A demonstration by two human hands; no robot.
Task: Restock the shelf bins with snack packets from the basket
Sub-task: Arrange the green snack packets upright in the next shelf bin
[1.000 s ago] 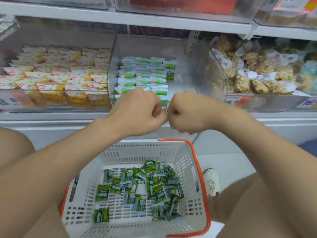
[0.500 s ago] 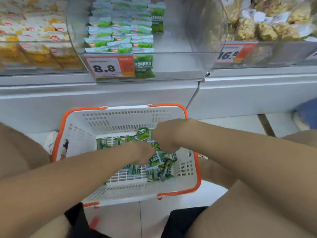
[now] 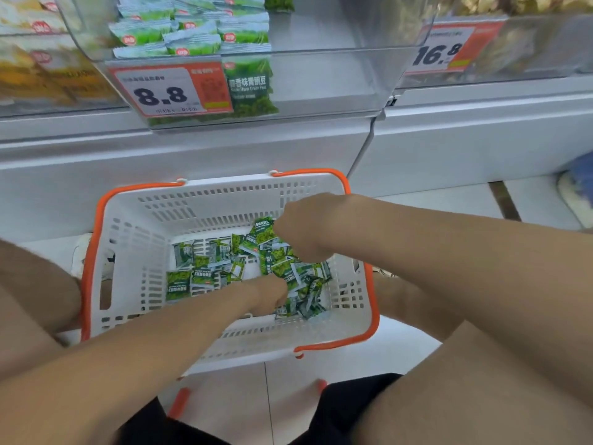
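A white basket (image 3: 134,239) with orange handles stands on the floor below the shelf. Several small green snack packets (image 3: 192,277) lie heaped on its bottom. Both my hands are down inside it. My right hand (image 3: 308,229) is at the far side of the heap, fingers curled down round packets, one poking out at its left. My left hand (image 3: 266,293) digs into the near right of the heap with bent fingers on packets; its fingertips are hidden. Above, the clear shelf bin (image 3: 337,91) with the 8.8 price tag (image 3: 167,91) holds rows of green packets (image 3: 192,33).
A bin of yellow packets (image 3: 38,69) sits to the left, and a bin tagged 16.8 (image 3: 446,49) to the right. The grey shelf base (image 3: 224,149) rises just behind the basket. My knees flank the basket on the tiled floor (image 3: 401,345).
A second ago both hands were up at the green bin's front edge. They dropped into the basket, and since half a second ago they have closed in on the packet heap.
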